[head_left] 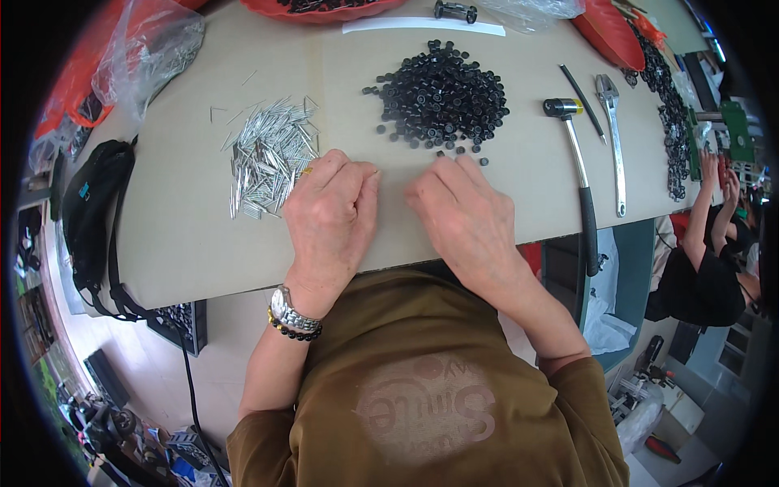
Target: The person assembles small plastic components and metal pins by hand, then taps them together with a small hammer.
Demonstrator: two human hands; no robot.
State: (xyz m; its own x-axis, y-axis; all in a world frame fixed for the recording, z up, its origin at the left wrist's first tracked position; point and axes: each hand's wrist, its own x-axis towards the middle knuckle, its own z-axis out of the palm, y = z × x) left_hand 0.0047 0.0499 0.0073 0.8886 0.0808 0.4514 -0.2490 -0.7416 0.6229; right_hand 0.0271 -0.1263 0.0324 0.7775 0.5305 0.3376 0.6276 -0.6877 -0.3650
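Observation:
My left hand (331,207) is closed, its fingers curled inward and thumb against them, at the near right edge of a loose pile of thin silver metal pins (264,166). Whatever it may pinch is hidden. To the right, my right hand (469,219) is also closed, fingertips tucked under and out of sight, just below a heap of small round black wheel-like parts (442,97). A few of those parts lie loose by its knuckles. The two hands are apart, both low over the tabletop (203,252).
On the right lie a mallet (571,134), a thin black rod (583,104) and an adjustable wrench (613,146). A black bag (99,215) hangs at the left edge. Red bowls (324,8) and a white strip (422,27) are at the back. Another person (704,268) works at far right.

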